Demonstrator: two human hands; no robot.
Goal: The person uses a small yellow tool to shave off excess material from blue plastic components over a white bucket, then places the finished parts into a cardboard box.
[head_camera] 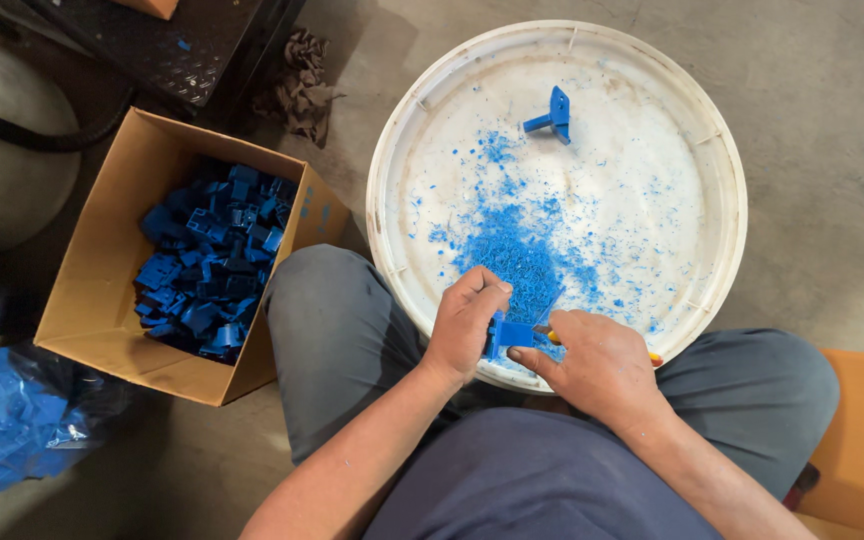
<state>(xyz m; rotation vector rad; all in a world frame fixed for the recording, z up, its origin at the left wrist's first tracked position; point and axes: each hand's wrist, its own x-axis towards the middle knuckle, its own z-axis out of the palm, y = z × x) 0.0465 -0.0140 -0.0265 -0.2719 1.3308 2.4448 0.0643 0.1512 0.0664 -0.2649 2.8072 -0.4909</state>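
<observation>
Trimming a small blue plastic part [510, 332] over a white round tub lid [722, 190], seen from the head camera. The left hand [464, 322] pinches the part, its fingers closed around the left end; the right hand [597, 362] grips a thin tool with a yellow handle [654, 358], fingers curled tight on it, the working tip hidden against the part's right side. The part sits at the near edge of the lid, between both hands, above the person's knees. A heap of blue shavings [514, 252] lies on the lid just beyond the hands; a second blue part [554, 113] rests near its far rim. Left of the lid, a cardboard box [92, 300] holds many similar blue parts [207, 262]; a clear bag of blue pieces [2, 425] lies at near left, and a crumpled brown rag [302, 80] on the floor farther off. Likely hazards: the tool could slip off the small part toward the left fingertips, since they hold just beside the cut; shavings could scatter over the lid's near edge onto the lap.
</observation>
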